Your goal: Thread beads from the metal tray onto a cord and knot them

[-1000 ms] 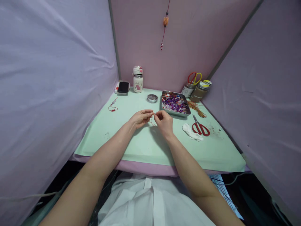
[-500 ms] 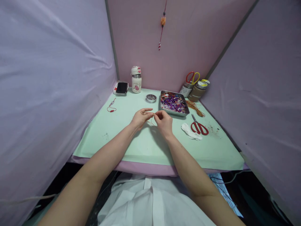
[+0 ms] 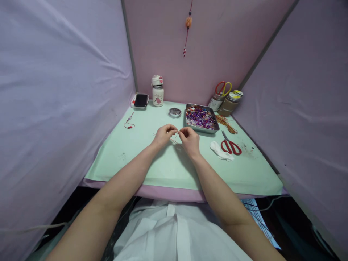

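Observation:
My left hand (image 3: 164, 134) and my right hand (image 3: 190, 140) meet over the middle of the pale green mat (image 3: 136, 152). Both pinch a thin tan cord (image 3: 176, 139) that loops down between their fingertips. A metal tray of purple and mixed beads (image 3: 201, 118) lies just beyond my right hand. Whether a bead sits on the cord is too small to tell.
Red scissors (image 3: 230, 146) and a white tissue (image 3: 219, 151) lie right of my hands. At the back stand a small round tin (image 3: 175, 112), a white bottle (image 3: 158, 91), a phone (image 3: 141, 100), jars with scissors (image 3: 221, 97), tan cords (image 3: 226, 125). A red-corded piece (image 3: 129, 122) lies left. Fabric walls enclose three sides.
My left hand's fingers have curled in from a looser pose to a tight pinch on the cord. Both hands stay in the same spot.

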`<state>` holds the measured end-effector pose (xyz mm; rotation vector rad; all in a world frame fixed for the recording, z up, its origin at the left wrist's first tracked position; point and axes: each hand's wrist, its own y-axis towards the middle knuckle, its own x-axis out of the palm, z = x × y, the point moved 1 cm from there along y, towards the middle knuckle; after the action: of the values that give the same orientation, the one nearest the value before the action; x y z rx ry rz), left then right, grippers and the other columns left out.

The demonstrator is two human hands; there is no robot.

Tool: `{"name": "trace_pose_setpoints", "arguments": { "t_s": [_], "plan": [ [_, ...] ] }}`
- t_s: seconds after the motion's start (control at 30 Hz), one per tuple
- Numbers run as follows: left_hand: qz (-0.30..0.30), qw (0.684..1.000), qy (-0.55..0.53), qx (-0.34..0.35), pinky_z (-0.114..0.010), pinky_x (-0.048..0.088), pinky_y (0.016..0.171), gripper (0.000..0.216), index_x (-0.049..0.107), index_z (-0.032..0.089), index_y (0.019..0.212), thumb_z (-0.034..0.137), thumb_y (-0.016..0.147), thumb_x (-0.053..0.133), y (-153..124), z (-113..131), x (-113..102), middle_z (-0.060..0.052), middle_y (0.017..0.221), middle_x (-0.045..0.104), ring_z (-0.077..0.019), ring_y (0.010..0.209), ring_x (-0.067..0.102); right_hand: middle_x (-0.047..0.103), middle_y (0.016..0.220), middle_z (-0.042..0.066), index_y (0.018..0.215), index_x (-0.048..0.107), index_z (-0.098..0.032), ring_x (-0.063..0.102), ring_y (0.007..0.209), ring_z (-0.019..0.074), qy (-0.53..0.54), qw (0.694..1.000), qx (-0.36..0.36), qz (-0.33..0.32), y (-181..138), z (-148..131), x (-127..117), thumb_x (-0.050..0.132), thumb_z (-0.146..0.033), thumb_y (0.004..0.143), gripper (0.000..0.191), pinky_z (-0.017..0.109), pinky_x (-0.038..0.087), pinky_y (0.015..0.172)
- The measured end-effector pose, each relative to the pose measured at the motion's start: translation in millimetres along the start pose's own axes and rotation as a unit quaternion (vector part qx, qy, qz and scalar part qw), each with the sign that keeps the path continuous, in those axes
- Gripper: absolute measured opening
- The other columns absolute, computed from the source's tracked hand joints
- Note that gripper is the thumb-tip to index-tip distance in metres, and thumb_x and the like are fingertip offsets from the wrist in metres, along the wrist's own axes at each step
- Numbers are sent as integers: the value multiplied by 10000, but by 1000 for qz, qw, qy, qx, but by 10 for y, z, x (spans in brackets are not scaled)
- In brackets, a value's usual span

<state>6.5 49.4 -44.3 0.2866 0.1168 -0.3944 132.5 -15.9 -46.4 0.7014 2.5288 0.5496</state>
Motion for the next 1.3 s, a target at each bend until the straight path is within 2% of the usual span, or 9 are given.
{"name": "trace_pose_setpoints", "arguments": {
  "t_s": [0.13,0.4,0.73,1.07,1.17,1.3],
  "plan": [
    [-16,998,46,30,-264,402,722,64,628,178,752,195,755,566,-8,-12,1,6,711,590,-130,709,515,654,729,30,770,591,-185,574,653,152,-19,1000,-4,-15,-3,11,2,546,-326,786,149,283,446,669],
    [-22,993,110,46,-276,392,724,106,645,188,739,181,779,547,-11,-11,-13,-11,717,604,-153,718,526,663,724,31,768,597,-191,579,642,158,-32,999,-8,-19,12,84,9,548,-333,776,150,291,454,671],
    [-36,962,243,123,-292,373,786,141,538,201,763,137,843,442,-33,5,7,-40,834,569,-176,816,483,670,732,31,763,596,-195,587,648,160,-26,999,0,-38,19,97,1,543,-314,769,131,294,458,682],
    [-8,960,250,122,-311,350,791,154,480,212,726,114,830,422,-26,10,-7,-38,805,529,-186,799,441,657,707,13,754,601,-192,573,629,152,-56,997,0,-62,70,135,-68,546,-288,740,112,282,439,667],
    [5,962,247,115,-310,352,789,146,487,208,743,123,846,428,-11,15,-35,-39,818,531,-184,806,447,647,684,12,741,610,-195,561,625,160,-100,993,5,-63,111,235,-117,546,-252,739,85,289,421,665],
    [5,963,245,110,-315,352,795,135,500,204,759,143,866,445,-3,4,-27,-49,840,539,-188,826,458,655,716,53,706,629,-201,555,671,198,-224,971,34,-79,157,400,-172,544,-125,731,117,319,380,673]
  ]
}}
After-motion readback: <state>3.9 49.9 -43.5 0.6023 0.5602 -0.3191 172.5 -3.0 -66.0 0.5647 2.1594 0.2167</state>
